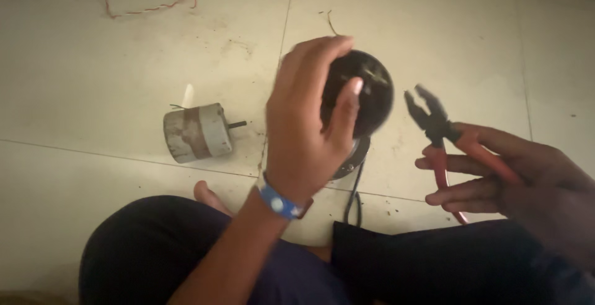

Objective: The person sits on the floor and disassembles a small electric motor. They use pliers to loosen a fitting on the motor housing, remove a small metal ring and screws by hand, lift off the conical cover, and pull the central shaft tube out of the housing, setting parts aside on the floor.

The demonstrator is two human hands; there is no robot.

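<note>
Knees (186, 249) frame the black round housing (365, 91) on the floor tiles (93, 63): left hand (307, 131) clamps its top, so grip steadily; right hand (514, 181), beside it, holds red-handled pliers (443, 134), tips parted; grey motor (197, 132) lies opposite.

Motor (199, 132) left of round housing (365, 94); pliers (443, 134) right.

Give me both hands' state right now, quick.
Left hand: closed around the round black motor part, gripping it from above.
Right hand: holding the red-handled pliers, their jaws open.
</note>
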